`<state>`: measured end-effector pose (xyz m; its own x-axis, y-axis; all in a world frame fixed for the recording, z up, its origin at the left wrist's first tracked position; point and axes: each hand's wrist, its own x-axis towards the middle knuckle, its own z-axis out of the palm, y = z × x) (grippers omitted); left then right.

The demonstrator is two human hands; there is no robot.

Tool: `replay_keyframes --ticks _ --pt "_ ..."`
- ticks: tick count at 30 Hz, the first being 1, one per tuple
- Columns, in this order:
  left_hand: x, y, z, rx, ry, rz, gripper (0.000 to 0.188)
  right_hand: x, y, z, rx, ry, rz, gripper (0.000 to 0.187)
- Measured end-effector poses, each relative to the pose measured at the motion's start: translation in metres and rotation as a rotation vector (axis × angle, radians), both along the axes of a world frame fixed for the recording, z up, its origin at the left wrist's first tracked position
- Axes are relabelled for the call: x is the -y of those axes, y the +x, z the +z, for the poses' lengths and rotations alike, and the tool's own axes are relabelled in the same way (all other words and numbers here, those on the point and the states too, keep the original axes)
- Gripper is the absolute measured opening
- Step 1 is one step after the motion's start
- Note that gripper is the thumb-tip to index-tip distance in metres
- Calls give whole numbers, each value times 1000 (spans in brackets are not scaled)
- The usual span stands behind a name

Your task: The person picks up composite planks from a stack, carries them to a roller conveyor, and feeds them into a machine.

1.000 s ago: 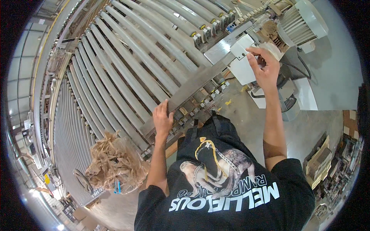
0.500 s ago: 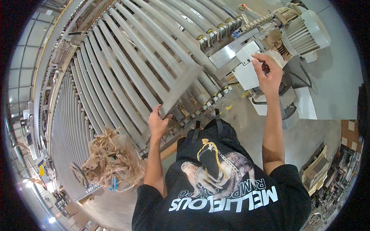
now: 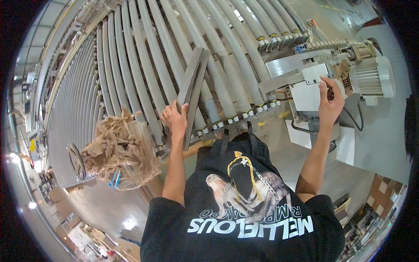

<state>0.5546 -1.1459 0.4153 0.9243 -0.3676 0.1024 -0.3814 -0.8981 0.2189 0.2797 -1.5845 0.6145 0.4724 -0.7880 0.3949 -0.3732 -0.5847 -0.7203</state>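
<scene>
My left hand grips the near end of a long grey board that lies on the grey rollers of a conveyor, pointing away from me. My right hand is raised at a white control box on the machine's side, fingers curled against its right edge; whether it holds anything I cannot tell. My black printed T-shirt fills the lower middle.
A ribbed electric motor sits right of the control box. A clear bag of brown paper scraps stands at the conveyor's near left end. Grey concrete floor lies to the right, with boxes at lower right.
The board has swung from lying across the rollers toward my right hand to pointing away along them. My left hand stays on its near end; my right hand remains at the control box.
</scene>
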Motion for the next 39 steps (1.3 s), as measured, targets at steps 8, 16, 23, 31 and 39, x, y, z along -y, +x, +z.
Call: replay_keyframes --ticks 8,16,23,31,39 --pt "26 -32 18 111 68 -53 107 2 -1 -3 -3 18 -7 16" --pt "15 -9 20 26 -47 -17 77 8 -2 -9 -10 -20 6 17" --pt "1 17 20 -75 -184 162 70 7 0 -4 -113 -108 -13 16" --pt "-3 -5 30 -200 -186 219 62 8 1 -4 -69 -190 40 14" --pt "-34 -5 10 -120 9 203 70 -1 3 3 -136 -85 -38 15"
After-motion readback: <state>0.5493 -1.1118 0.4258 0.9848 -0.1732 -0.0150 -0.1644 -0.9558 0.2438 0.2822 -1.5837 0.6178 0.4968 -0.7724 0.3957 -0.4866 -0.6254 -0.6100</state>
